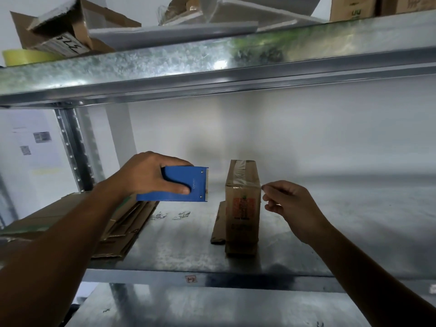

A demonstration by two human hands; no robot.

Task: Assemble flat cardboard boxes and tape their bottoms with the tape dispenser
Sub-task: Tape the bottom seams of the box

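A small assembled cardboard box (242,208) stands upright on the metal shelf (179,246), with clear tape running over its top and down its near face. My left hand (151,175) grips a blue tape dispenser (186,184), held in the air just left of the box with its serrated edge facing the box. My right hand (286,204) is at the box's right edge, fingers curled, thumb and forefinger touching the tape end at the upper right corner. A stack of flat cardboard boxes (118,223) lies on the shelf at the left.
A flat piece of cardboard (218,227) lies behind the upright box. The upper shelf (212,64) holds open cartons, foam sheets and a yellow-green tape roll (26,56). A perforated metal upright (75,147) stands at the left. Another shelf (212,308) lies below.
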